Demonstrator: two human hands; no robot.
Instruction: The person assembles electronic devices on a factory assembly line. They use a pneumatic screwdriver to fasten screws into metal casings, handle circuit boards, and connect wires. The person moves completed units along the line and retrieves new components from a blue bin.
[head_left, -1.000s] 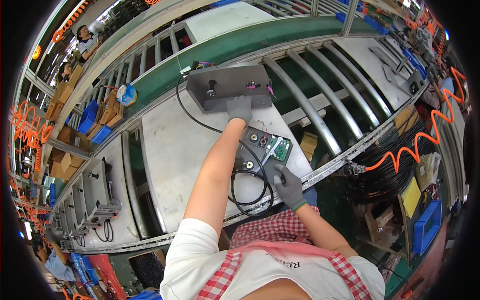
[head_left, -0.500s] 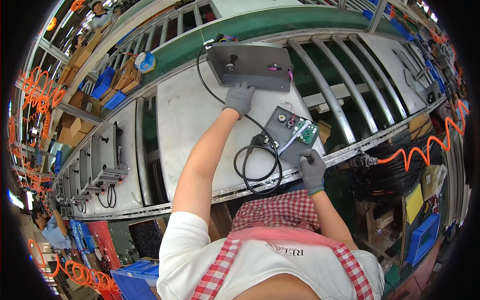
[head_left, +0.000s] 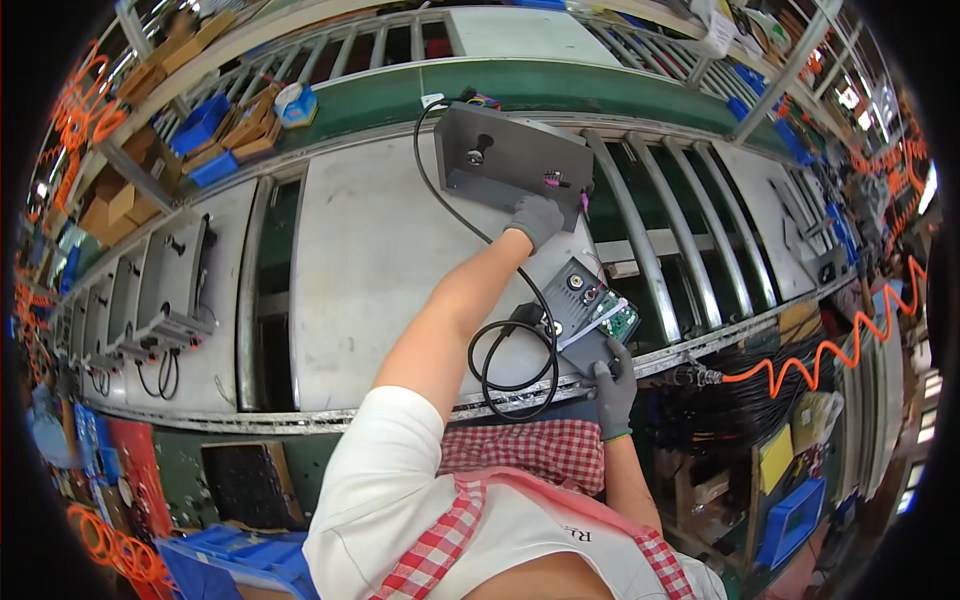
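Note:
Near the back of the pale work plate lies an open dark-grey metal housing [head_left: 505, 160], with a black knob-like part and pink connectors inside. My left hand [head_left: 538, 222], in a grey glove, has its fingers curled at the housing's front lip. Closer to me rests a dark-grey panel [head_left: 572, 298], bearing round fittings, a green circuit board [head_left: 618, 320] and a white ribbon cable [head_left: 592, 330]. My gloved right hand [head_left: 614, 392] pinches its near right corner. A black power cord [head_left: 470, 362] loops beside the panel and runs back behind the housing.
Metal rollers [head_left: 640, 240] stretch off to the right. Several similar grey housings [head_left: 165, 285] stand in a row at the left. An orange coiled hose [head_left: 800, 350] hangs at the right above bundled black cords. Blue bins [head_left: 235, 560] stand below the line's front edge.
My left hand has slid rightward along the housing's front edge. My right hand has moved onto the panel's near corner and closed there. The whole view has turned somewhat.

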